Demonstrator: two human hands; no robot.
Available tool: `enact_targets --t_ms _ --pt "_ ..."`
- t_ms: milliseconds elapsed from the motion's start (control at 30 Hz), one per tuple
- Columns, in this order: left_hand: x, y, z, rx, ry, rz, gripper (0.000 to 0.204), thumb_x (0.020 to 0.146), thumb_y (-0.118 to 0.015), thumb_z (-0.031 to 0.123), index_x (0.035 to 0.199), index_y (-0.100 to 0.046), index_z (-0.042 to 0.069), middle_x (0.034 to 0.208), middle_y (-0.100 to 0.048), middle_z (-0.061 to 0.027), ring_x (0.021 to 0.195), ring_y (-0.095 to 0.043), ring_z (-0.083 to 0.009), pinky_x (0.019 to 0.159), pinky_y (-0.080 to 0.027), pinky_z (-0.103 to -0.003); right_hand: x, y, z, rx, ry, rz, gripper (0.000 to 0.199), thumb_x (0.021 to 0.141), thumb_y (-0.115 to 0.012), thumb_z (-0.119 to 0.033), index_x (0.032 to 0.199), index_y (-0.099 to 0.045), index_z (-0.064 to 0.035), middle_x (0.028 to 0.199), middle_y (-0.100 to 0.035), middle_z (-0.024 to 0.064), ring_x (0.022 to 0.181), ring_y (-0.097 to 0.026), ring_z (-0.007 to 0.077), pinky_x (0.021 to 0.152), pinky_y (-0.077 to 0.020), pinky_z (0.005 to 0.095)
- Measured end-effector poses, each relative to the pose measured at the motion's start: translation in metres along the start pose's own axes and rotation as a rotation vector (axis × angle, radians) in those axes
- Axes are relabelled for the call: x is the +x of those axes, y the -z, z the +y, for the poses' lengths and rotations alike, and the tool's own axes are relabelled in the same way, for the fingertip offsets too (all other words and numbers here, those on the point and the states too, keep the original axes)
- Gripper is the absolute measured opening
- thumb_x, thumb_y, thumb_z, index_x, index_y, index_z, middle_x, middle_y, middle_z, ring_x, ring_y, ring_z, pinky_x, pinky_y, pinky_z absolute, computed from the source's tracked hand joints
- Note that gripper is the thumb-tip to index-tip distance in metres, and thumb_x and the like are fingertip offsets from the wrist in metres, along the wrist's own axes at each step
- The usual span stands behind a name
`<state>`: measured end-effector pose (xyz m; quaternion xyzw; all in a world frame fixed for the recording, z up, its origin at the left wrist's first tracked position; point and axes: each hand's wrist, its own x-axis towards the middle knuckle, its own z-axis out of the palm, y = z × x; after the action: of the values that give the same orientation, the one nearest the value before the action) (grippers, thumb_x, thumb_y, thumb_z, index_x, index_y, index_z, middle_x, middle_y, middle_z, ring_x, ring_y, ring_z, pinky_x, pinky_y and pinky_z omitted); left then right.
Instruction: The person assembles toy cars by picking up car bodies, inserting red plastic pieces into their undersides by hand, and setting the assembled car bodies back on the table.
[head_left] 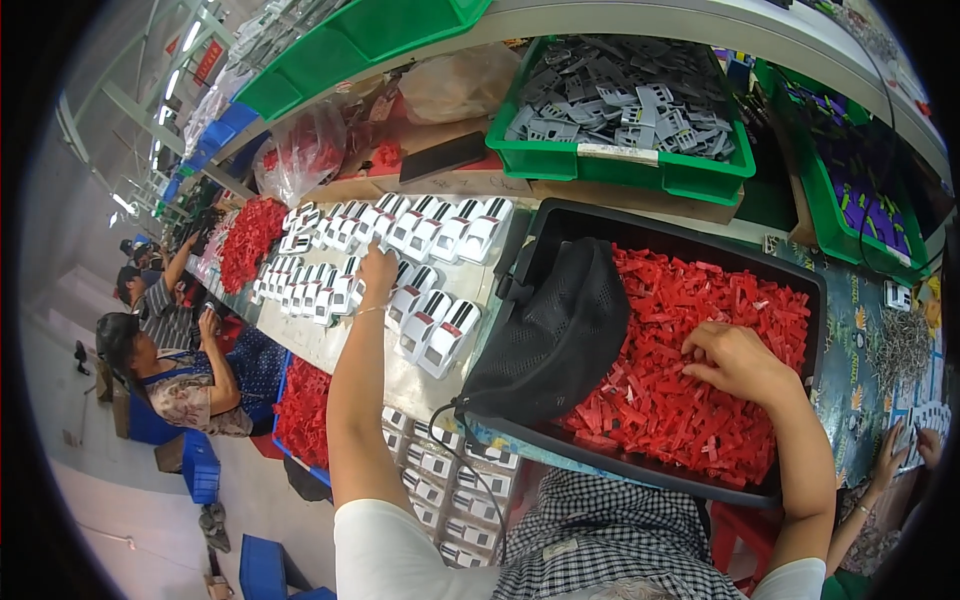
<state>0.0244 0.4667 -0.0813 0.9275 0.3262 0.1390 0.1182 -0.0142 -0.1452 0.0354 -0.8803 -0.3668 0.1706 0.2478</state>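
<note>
My left hand [378, 270] is at the rows of white plastic housings [425, 325] on the worktable, its fingers bunched together against one of them. What the fingertips pinch, if anything, is too small to make out. Several housings carry a dark window at one end, and some show a red strip. On the right, my right hand [738, 362] hovers low over a heap of small red plastic pieces [690, 430]. Its fingers are bent but apart, with no piece visible between them. The heap fills a black tray [822, 330], and a black mesh cloth [555, 335] lies over the tray's left part.
A green bin [690, 180] of grey parts stands behind the tray; another green bin [825, 215] holds purple parts. Below the table edge are stacked trays of white housings [465, 500]. A dark cable [490, 485] hangs there. Co-workers [190, 385] sit at left; another person's hands [905, 450] work at far right.
</note>
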Motion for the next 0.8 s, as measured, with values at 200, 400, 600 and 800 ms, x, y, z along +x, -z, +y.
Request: enact_targets --t_ms 200,400,600,800 --pt "0.003 0.005 -0.003 -0.059 -0.017 -0.017 0.054 0.088 -0.057 0.035 0.137 -0.044 0.016 0.12 -0.062 -0.0167 0.116 -0.055 -0.0362 0.1 -0.027 -0.063 0.004 0.01 -0.004 0.039 -0.057 -0.004 0.022 0.08 -0.07 -0.018 0.094 -0.06 -0.0038 0.089 -0.063 0.0125 0.085 -0.063 0.0326 0.072 -0.0504 0.0428" --pt "-0.029 0.025 -0.028 -0.001 -0.215 0.139 0.026 0.092 -0.054 0.027 0.113 -0.064 0.016 0.106 -0.067 -0.0117 0.098 -0.059 -0.0359 0.085 -0.046 -0.046 0.002 0.011 -0.003 0.035 0.001 0.015 0.023 0.08 -0.069 -0.017 0.095 -0.059 -0.0028 0.089 -0.063 0.014 0.086 -0.063 0.034 0.073 -0.0501 0.0431" --pt "-0.03 0.036 -0.045 0.146 -0.159 0.103 0.029 0.092 -0.053 0.033 0.11 -0.064 0.012 0.108 -0.066 -0.0127 0.102 -0.056 -0.0381 0.085 -0.046 -0.05 -0.003 0.012 -0.004 0.043 0.002 0.019 0.022 0.08 -0.07 -0.017 0.094 -0.059 -0.0027 0.089 -0.063 0.0142 0.086 -0.063 0.0344 0.073 -0.0501 0.0432" --pt "-0.07 0.035 -0.022 0.062 -0.412 0.375 0.036 0.09 -0.061 0.032 0.119 -0.06 0.009 0.12 -0.057 -0.0194 0.108 -0.05 -0.0383 0.093 -0.04 -0.049 -0.004 0.014 -0.01 0.055 0.014 0.021 0.022 0.079 -0.07 -0.017 0.093 -0.06 -0.0027 0.089 -0.063 0.0146 0.085 -0.063 0.0347 0.074 -0.0501 0.0432"
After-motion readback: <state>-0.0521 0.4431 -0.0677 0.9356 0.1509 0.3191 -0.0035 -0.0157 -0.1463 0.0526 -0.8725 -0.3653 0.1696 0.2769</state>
